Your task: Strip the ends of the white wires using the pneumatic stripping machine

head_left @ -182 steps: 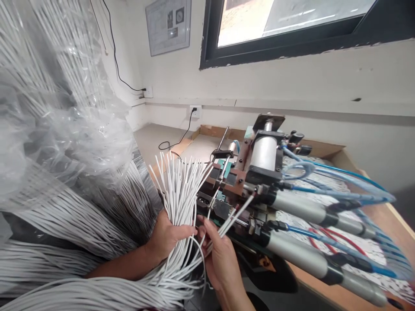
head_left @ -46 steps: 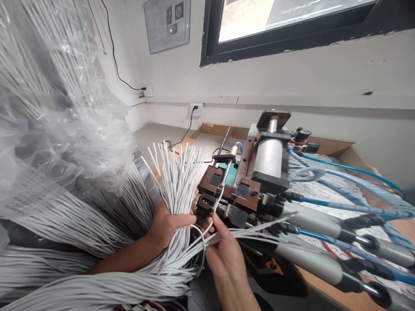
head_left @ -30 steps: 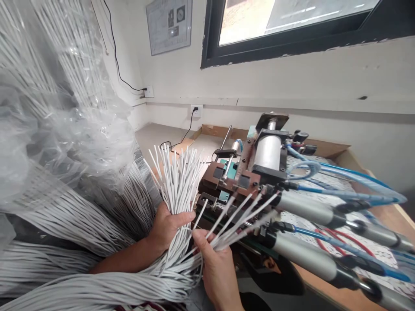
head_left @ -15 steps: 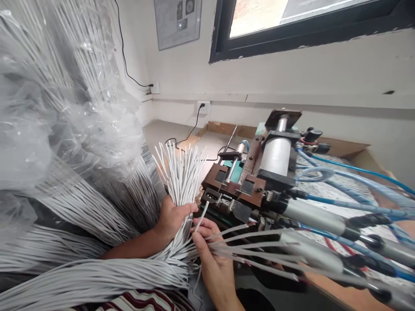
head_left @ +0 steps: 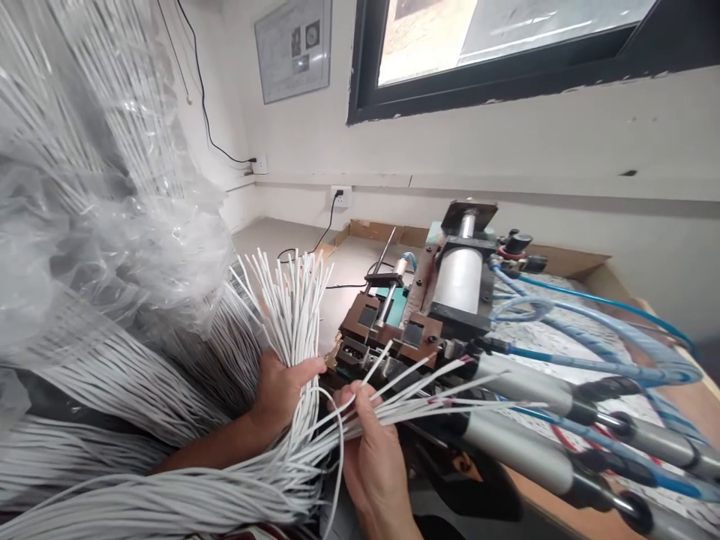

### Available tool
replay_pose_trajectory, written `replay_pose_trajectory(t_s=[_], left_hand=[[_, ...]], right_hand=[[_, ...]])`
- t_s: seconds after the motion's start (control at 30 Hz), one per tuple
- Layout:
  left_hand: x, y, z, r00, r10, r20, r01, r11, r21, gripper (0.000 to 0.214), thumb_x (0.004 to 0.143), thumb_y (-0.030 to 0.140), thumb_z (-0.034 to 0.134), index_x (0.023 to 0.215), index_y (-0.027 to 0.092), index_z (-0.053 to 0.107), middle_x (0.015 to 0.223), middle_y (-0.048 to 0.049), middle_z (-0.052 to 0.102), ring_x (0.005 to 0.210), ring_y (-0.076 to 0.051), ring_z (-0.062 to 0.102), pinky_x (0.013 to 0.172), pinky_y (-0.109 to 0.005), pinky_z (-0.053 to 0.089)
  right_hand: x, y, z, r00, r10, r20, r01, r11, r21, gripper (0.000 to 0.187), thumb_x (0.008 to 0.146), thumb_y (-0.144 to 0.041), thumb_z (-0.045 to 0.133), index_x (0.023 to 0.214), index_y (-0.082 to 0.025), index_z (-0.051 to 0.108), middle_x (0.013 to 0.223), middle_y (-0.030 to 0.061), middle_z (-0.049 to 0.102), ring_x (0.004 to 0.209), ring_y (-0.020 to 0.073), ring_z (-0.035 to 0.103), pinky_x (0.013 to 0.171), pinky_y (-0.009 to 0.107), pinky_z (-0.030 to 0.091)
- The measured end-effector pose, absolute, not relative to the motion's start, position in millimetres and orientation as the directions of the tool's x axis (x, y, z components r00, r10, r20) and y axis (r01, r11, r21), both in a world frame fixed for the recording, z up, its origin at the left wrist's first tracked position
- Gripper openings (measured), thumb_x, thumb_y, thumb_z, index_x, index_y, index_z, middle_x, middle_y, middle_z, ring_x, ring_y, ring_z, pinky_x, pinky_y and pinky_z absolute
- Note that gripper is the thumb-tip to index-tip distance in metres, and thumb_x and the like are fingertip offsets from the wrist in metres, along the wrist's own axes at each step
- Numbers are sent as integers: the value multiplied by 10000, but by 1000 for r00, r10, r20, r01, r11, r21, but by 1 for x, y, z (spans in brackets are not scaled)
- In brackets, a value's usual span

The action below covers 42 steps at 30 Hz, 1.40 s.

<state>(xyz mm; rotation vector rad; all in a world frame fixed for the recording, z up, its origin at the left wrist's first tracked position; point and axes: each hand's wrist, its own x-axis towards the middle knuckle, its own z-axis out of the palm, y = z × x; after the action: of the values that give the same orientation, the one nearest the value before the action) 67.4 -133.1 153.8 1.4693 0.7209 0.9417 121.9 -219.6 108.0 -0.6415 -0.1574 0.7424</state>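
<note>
My left hand is closed round a thick bundle of white wires whose cut ends fan upward. My right hand is closed on several white wires that point right, across the front of a small pneumatic machine. One of these wires reaches up toward the machine's front opening. The tips of the right-hand wires show a little red.
A big heap of white wires under clear plastic wrap fills the left side. Silver cylinders with blue air hoses run off to the right over a wooden bench. Black cables lead to wall sockets.
My right hand has shifted from pinching a single wire near the machine's front to gripping the fan of wires, which has lifted. The view swung slightly right.
</note>
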Motion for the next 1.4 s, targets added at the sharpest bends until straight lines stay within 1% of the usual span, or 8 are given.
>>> replay_pose_trajectory(t_s=[0.07, 0.17, 0.27, 0.4, 0.5, 0.67, 0.97, 1.4], left_hand=[[69, -136, 155, 506, 850, 146, -48, -141, 989, 65, 595, 193, 667, 631, 144, 644, 599, 14, 616, 589, -142, 540, 599, -236, 426], [72, -140, 157, 503, 853, 137, 20, -170, 985, 72, 613, 216, 661, 620, 145, 652, 593, 13, 622, 586, -146, 543, 593, -236, 428], [75, -142, 162, 476, 868, 143, 38, -182, 982, 87, 613, 220, 665, 583, 141, 643, 555, 17, 601, 544, -133, 516, 564, -234, 417], [80, -144, 168, 474, 860, 190, -35, -197, 980, 67, 607, 193, 672, 597, 140, 633, 576, 16, 600, 569, -128, 516, 579, -227, 415], [84, -145, 172, 480, 851, 214, -90, -194, 977, 59, 610, 177, 662, 600, 140, 617, 588, 17, 594, 577, -126, 518, 585, -227, 416], [88, -143, 170, 495, 853, 163, -53, -157, 986, 67, 596, 192, 668, 604, 143, 623, 575, 26, 586, 558, -116, 500, 564, -219, 404], [97, -138, 168, 518, 845, 132, -49, -125, 991, 77, 586, 214, 680, 608, 152, 641, 573, 22, 585, 564, -121, 506, 572, -221, 415], [100, -140, 174, 545, 827, 137, -43, -135, 990, 59, 607, 195, 660, 603, 142, 634, 570, 16, 587, 550, -117, 505, 557, -223, 408]], right_hand=[[121, -223, 103, 704, 704, -94, -577, 490, -653, 270, 679, -451, 684, 658, -191, 616, 612, -22, 501, 567, 115, 444, 575, 241, 390], [120, -230, 94, 643, 763, -72, -544, 389, -744, 289, 667, -454, 696, 790, -195, 663, 651, 2, 565, 661, 151, 496, 671, 273, 396], [121, -233, 90, 633, 774, -29, -503, 382, -775, 299, 694, -463, 669, 804, -186, 678, 593, -3, 541, 617, 137, 465, 650, 260, 376], [128, -228, 93, 704, 706, -80, -556, 479, -679, 305, 650, -472, 694, 727, -178, 665, 473, -47, 396, 486, 91, 331, 498, 212, 287], [134, -223, 97, 695, 701, -162, -627, 479, -615, 313, 600, -460, 726, 694, -169, 660, 462, -55, 353, 462, 83, 293, 457, 209, 245], [138, -217, 98, 669, 711, -217, -679, 465, -568, 304, 561, -437, 746, 656, -162, 661, 455, -62, 327, 455, 76, 287, 456, 204, 250], [144, -212, 105, 656, 713, -247, -702, 456, -547, 308, 535, -454, 741, 607, -171, 641, 450, -68, 304, 439, 83, 299, 463, 225, 299], [146, -211, 108, 634, 731, -253, -723, 444, -530, 279, 575, -435, 721, 599, -178, 617, 441, -75, 287, 434, 91, 331, 487, 241, 333]])
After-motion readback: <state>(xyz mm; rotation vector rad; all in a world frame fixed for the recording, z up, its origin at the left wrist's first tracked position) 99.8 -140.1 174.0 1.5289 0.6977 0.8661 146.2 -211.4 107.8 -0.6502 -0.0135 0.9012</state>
